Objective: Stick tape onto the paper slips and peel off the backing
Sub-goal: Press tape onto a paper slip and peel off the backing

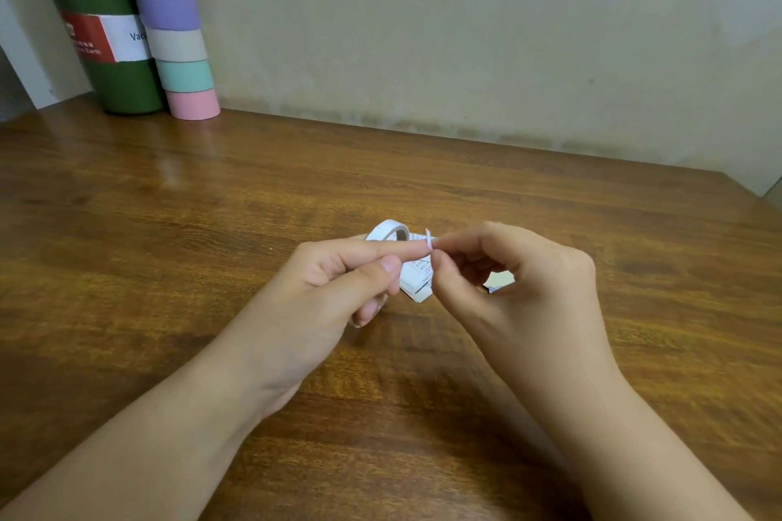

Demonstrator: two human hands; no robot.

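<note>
Right hand [508,279] pinches curled backing strip [428,240] at left hand [338,279] fingertip, strip upright; left hand grips paper slip [419,279] in front of tape roll [387,231].

A tall dark green metal flask [99,34] stands at the wooden table's [169,203] far left corner. Touching the flask's right side rises a stack of pastel tape rolls [171,23].

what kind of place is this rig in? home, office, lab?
Probably a home or study desk set against a wall: a wooden tabletop, a green vacuum bottle and a stack of pastel tape rolls at the back corner. No lab or factory gear in view.
</note>
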